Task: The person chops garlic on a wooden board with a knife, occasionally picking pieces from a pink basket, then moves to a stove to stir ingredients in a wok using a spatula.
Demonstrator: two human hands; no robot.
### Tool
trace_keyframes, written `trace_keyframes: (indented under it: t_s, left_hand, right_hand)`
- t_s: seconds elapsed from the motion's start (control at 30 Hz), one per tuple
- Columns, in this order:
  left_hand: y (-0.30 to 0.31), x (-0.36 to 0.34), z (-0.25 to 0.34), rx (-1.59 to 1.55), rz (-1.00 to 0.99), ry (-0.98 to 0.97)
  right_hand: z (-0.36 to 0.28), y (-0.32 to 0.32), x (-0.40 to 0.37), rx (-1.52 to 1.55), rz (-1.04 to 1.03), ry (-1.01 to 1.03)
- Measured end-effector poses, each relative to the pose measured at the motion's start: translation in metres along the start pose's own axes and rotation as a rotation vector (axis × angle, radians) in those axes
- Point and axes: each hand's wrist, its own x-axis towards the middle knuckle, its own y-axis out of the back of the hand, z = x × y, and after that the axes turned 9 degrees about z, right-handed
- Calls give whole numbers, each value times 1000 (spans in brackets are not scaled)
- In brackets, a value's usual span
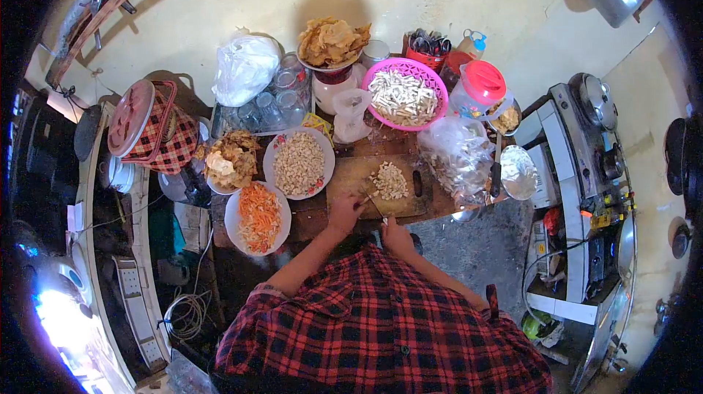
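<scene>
My right hand (398, 237) is closed around the handle of a knife (376, 207), whose blade points up and left over a wooden cutting board (348, 174). On the board's left front part rests my left hand (346, 212), fingers bent together near the blade; whatever they hold is too small to name. Pale chopped pieces (390, 181) lie heaped on the board beyond the knife. Just left of the board stand a plate of pale diced pieces (299, 163) and a plate of orange and white shreds (258, 220).
Behind the board, a pink basket (441, 94) holds pale cut sticks. A clear plastic bag (458, 156) and another knife (496, 178) lie at the right. Glass jars (271, 108) crowd the back left, beside fried food (333, 41) on a plate. A stove (575, 138) stands far right.
</scene>
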Motion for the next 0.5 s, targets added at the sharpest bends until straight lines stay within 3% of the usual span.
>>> trace_keyframes:
  t_s: [0.17, 0.27, 0.33, 0.5]
  left_hand:
    - [2, -7, 2, -25, 144, -143]
    - [5, -5, 5, -51, 128, -75]
    - [3, -4, 6, -134, 89, 144]
    - [6, -3, 10, -181, 31, 208]
  right_hand:
    - [0, 0, 1, 16, -107, 2]
    - [-1, -2, 1, -7, -45, 33]
    - [-1, -3, 2, -8, -49, 18]
    - [3, -9, 2, -56, 15, 85]
